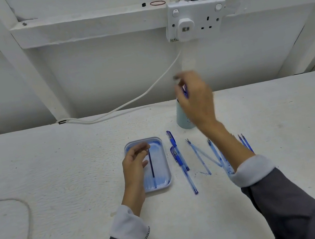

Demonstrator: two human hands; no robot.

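Sleeves: we are wearing grey sleeves with pale cuffs, both reaching in from the near edge of the white table (56, 169).
Left side: a thin cord (27, 216) is curving across the tabletop, well apart from the work.
Left hand: our left hand (135, 165) is hovering over the tray (165, 160), fingers curled, thumb and forefinger pinching the top end of the dark refill (152, 168).
Dark refill: it is lying lengthwise inside the blue-stained tray.
Capped pens: two blue pens (177, 153) are lying just beside the tray's right rim, overlapping each other.
Clear barrels: the empty barrels (200, 157) are lying crossed to the right of the pens; our right forearm is passing over this group and hiding part of it.
Loose refills: more refills (244, 142) are showing beyond the forearm.
Right hand: our right hand (196, 95) is lifted above the table, fingers curled round a small blue piece (185, 91); the fingertips are blurring, so we are not making out what the piece is.
Bottle: a pale bottle (183, 119) is standing behind that hand, its top covered by it.
Cable: a white cable (128, 103) is running along the table's far edge up to a plug (185, 28).
Wall: the plug is sitting in a double socket (208, 17); a red rubber band (157, 3) is lying on the ledge beside it.
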